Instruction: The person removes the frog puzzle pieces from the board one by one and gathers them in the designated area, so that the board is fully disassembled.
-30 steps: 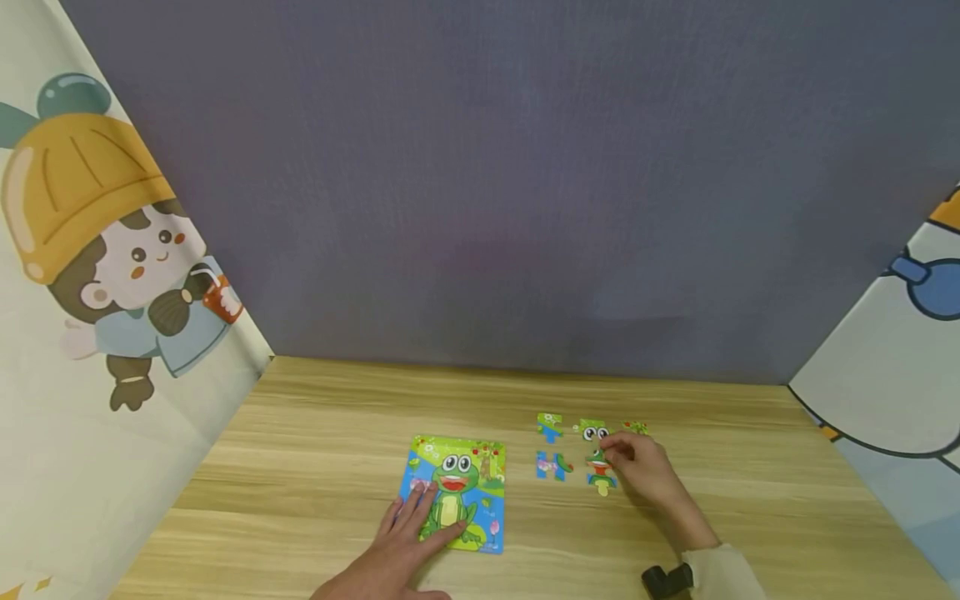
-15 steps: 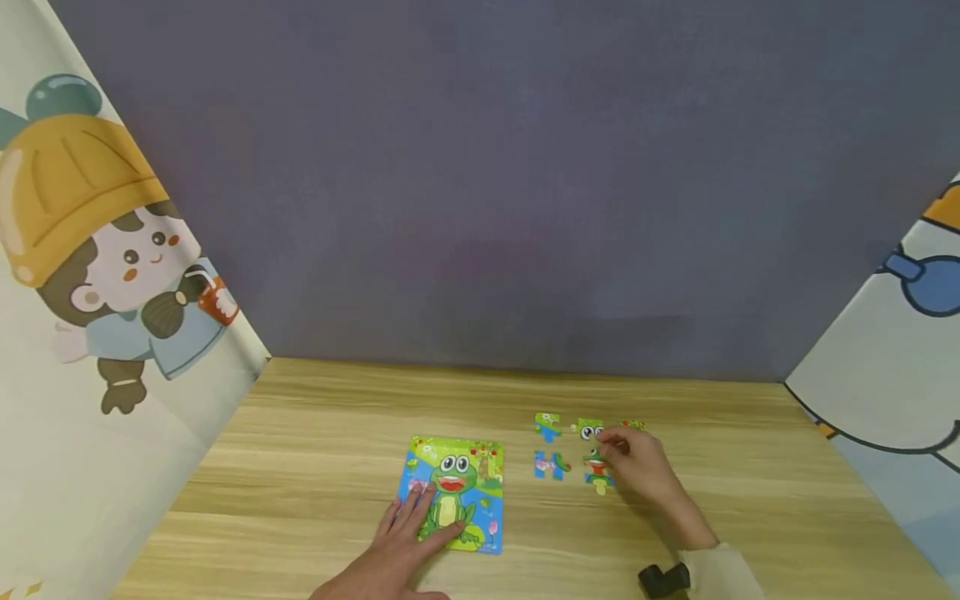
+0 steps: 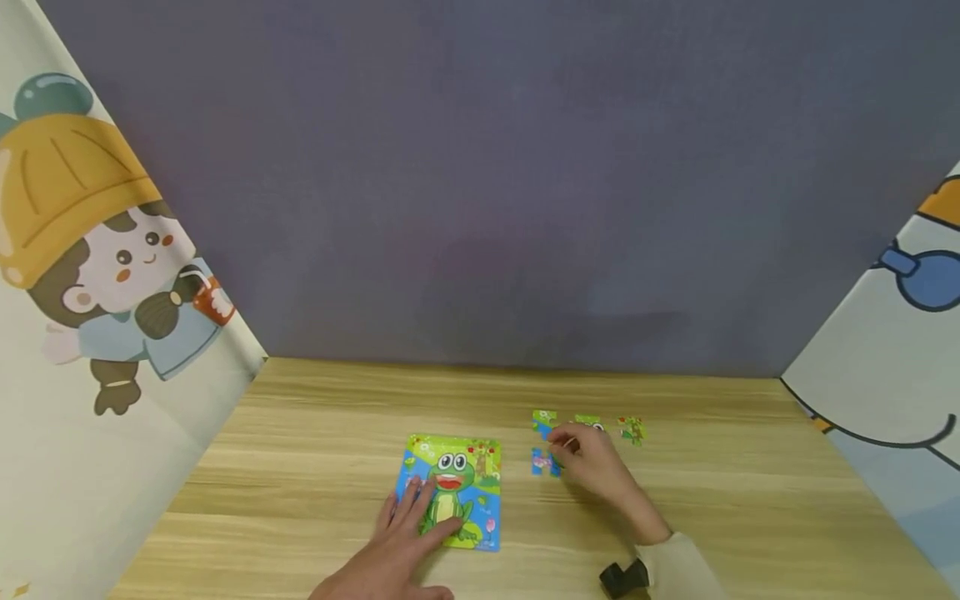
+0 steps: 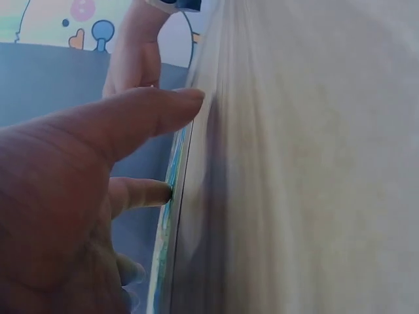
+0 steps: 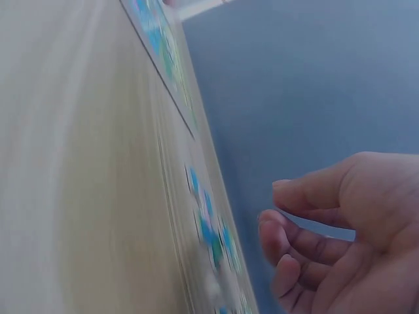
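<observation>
My left hand (image 3: 401,533) rests with spread, fairly straight fingers on a frog picture puzzle (image 3: 486,487), a bright green and blue rectangle flat on the table. In the left wrist view fingertips touch its face and the thumb stays off to the side. My right hand (image 3: 596,462) hovers over loose puzzle pieces, fingers loosely curled. A gap shows between its thumb and forefinger in the right wrist view, with nothing held. Below it lie a flower piece (image 3: 543,417), a pink and blue piece (image 3: 537,463) and a frog-eye piece (image 3: 587,419), partly covered. Other pieces are hidden.
A tree piece (image 3: 633,429) lies to the right of the right hand. The wooden table (image 3: 322,417) ends at a grey back panel (image 3: 480,208). Cartoon-printed side panels (image 3: 172,333) stand left and right. A dark device is strapped at the right wrist.
The right hand has moved left from the frog's face pieces to above the pieces at the left of the group, uncovering the tree piece. The left hand stays on the frog puzzle.
</observation>
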The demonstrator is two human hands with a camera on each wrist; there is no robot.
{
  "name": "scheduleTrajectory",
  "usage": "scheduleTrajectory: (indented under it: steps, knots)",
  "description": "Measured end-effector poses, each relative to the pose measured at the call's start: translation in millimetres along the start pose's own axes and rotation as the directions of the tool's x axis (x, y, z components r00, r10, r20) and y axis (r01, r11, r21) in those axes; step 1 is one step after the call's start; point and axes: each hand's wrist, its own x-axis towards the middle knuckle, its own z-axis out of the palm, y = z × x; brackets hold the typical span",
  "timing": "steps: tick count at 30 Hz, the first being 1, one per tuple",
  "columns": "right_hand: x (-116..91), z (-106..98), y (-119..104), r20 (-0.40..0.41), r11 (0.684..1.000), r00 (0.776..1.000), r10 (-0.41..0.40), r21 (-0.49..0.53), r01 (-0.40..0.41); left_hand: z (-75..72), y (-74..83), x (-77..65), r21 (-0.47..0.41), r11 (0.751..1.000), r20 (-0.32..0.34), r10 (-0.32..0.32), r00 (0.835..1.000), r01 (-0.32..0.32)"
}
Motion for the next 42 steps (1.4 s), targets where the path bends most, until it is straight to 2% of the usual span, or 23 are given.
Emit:
scheduleTrajectory:
  steps: [5,8,11,15,19,23,28,35,42]
  knots:
    - [9,21,-18,0.042,0.999,0.998,-0.037,-0.008,0.038,2.0,8.0,7.7,0.059,0.998,-0.044,0.037,0.998,-0.034]
    - [14,36,-29,0.073,0.998,0.996,-0.059,-0.02,0.061,3.8,13.3,13.9,0.064,0.997,-0.026,0.042,0.999,-0.041]
    - [19,50,-39,0.122,0.997,0.99,-0.076,-0.017,0.078,5.8,16.3,18.0,0.073,0.997,-0.005,0.014,1.0,-0.014]
    - [21,60,-46,0.195,0.995,0.976,-0.095,-0.012,0.099,9.2,16.7,19.9,0.041,0.999,0.019,-0.026,0.999,0.025]
    - [19,63,-45,0.272,0.993,0.957,-0.101,-0.036,0.115,10.6,15.7,20.6,0.016,0.999,0.067,-0.045,0.997,0.044]
    - [18,63,-44,0.318,0.99,0.944,-0.084,-0.079,0.115,10.2,14.5,20.9,0.035,0.998,0.1,-0.057,0.993,0.054]
    - [18,62,-46,0.33,0.986,0.941,-0.081,-0.112,0.124,10.7,14.5,22.9,0.047,0.997,0.106,-0.068,0.992,0.064]
    - [18,62,-47,0.328,0.985,0.938,-0.114,-0.086,0.15,11.4,15.8,26.6,0.048,0.994,0.124,-0.102,0.987,0.097]
    - [18,64,-45,0.316,0.987,0.943,-0.1,-0.089,0.135,12.8,16.0,29.1,0.07,0.991,0.14,-0.12,0.983,0.111]
